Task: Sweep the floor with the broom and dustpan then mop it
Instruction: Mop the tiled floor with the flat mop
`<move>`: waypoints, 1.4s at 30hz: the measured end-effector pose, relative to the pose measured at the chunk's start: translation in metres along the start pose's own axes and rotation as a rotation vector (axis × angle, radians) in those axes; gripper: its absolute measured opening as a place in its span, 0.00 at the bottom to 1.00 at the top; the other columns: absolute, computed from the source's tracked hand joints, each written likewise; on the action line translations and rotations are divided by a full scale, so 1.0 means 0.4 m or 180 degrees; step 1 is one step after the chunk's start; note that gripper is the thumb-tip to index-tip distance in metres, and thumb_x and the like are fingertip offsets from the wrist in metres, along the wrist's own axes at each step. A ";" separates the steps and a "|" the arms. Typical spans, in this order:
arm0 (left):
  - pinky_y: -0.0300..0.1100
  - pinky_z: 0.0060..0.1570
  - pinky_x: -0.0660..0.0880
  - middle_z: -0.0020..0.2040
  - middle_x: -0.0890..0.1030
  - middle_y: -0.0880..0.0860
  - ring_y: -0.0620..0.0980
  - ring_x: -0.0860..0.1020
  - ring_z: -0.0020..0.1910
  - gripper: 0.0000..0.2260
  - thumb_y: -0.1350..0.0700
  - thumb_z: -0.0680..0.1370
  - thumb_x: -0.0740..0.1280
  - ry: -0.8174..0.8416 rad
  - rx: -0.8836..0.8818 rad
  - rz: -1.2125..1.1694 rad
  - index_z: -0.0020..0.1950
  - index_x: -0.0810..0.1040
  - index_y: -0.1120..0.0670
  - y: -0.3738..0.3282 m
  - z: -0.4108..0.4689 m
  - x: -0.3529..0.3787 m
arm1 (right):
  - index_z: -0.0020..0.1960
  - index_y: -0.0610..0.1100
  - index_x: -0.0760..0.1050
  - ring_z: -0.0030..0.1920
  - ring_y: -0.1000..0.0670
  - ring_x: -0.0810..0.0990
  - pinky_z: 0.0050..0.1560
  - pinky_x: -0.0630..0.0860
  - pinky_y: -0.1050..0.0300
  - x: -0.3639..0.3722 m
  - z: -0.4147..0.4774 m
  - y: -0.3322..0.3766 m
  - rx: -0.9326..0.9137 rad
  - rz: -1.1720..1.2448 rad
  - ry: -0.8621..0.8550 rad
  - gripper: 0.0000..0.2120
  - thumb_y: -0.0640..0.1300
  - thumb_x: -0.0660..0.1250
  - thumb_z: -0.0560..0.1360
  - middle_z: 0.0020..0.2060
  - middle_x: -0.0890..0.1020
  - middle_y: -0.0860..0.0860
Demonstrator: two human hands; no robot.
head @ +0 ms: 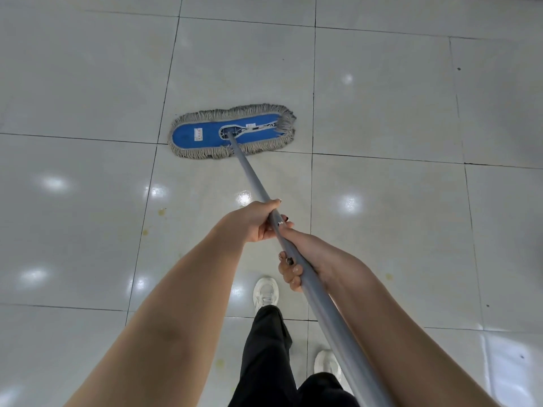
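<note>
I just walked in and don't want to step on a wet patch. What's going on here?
A person is mopping the tiled floor. Both hands grip the grey mop handle, the left hand further down the pole and the right hand just behind it. The blue mop head lies flat on the tiles ahead of their white shoes. A few yellowish spots show on the tiles to the left. No broom or dustpan is in view.

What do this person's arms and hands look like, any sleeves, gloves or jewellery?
Both forearms are bare, with no sleeves in view. The left hand and right hand wear no gloves, and no watch or bracelet shows. Some fingernails carry dark polish.
</note>
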State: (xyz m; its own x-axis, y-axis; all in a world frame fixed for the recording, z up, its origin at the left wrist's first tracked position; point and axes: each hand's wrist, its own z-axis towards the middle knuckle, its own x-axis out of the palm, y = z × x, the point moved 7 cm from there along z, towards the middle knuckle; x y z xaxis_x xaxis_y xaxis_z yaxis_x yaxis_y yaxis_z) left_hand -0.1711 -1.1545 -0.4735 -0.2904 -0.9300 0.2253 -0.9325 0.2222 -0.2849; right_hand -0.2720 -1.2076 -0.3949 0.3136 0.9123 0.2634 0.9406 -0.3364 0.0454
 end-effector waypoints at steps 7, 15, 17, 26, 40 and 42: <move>0.38 0.22 0.76 0.36 0.77 0.55 0.50 0.82 0.26 0.11 0.53 0.81 0.61 -0.0047 -0.0068 -0.0117 0.46 0.69 0.61 0.255 -0.071 0.103 | 0.36 0.42 0.65 0.14 0.55 0.64 0.16 0.64 0.68 -0.117 -0.058 -0.240 0.0021 -0.0327 -0.0074 0.25 0.63 0.63 0.75 0.22 0.68 0.49; 0.40 0.24 0.78 0.33 0.78 0.57 0.53 0.83 0.32 0.10 0.54 0.81 0.62 0.0171 -0.0253 -0.0350 0.48 0.69 0.61 0.675 -0.171 0.280 | 0.37 0.42 0.65 0.15 0.55 0.64 0.17 0.65 0.68 -0.315 -0.169 -0.635 0.0207 -0.0854 -0.0177 0.26 0.65 0.63 0.74 0.22 0.68 0.49; 0.40 0.24 0.78 0.31 0.79 0.57 0.53 0.83 0.32 0.11 0.53 0.81 0.62 0.0229 -0.0353 -0.0373 0.48 0.69 0.61 0.759 -0.208 0.318 | 0.37 0.42 0.65 0.15 0.55 0.65 0.17 0.65 0.67 -0.348 -0.200 -0.718 0.0252 -0.0929 -0.0184 0.26 0.65 0.63 0.74 0.23 0.68 0.49; 0.42 0.26 0.80 0.39 0.79 0.57 0.52 0.84 0.33 0.11 0.52 0.81 0.62 0.0383 -0.0781 -0.0271 0.50 0.70 0.61 0.962 -0.316 0.360 | 0.35 0.42 0.66 0.15 0.54 0.66 0.17 0.67 0.67 -0.363 -0.300 -0.918 0.0457 -0.0950 -0.0151 0.25 0.62 0.65 0.73 0.20 0.68 0.50; 0.42 0.35 0.80 0.36 0.80 0.55 0.50 0.80 0.36 0.12 0.53 0.82 0.58 -0.0158 -0.0110 -0.0298 0.44 0.69 0.61 0.727 -0.265 0.118 | 0.35 0.41 0.66 0.14 0.54 0.65 0.17 0.65 0.68 -0.128 -0.182 -0.689 0.0218 -0.1117 -0.0408 0.25 0.63 0.60 0.77 0.21 0.68 0.49; 0.40 0.29 0.79 0.28 0.81 0.54 0.49 0.81 0.29 0.11 0.54 0.82 0.58 -0.0196 -0.0049 -0.0428 0.44 0.68 0.60 0.665 -0.258 0.060 | 0.36 0.41 0.66 0.14 0.54 0.65 0.17 0.65 0.68 -0.071 -0.151 -0.632 0.0196 -0.1084 -0.0369 0.25 0.62 0.60 0.77 0.19 0.68 0.49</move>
State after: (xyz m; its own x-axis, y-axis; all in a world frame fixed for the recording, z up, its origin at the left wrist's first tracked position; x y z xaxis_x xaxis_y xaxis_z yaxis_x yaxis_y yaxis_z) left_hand -0.4483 -1.0875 -0.4476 -0.1493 -0.9678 0.2027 -0.9654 0.0984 -0.2415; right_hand -0.5265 -1.1624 -0.3555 -0.0097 0.9912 0.1321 0.9986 0.0027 0.0528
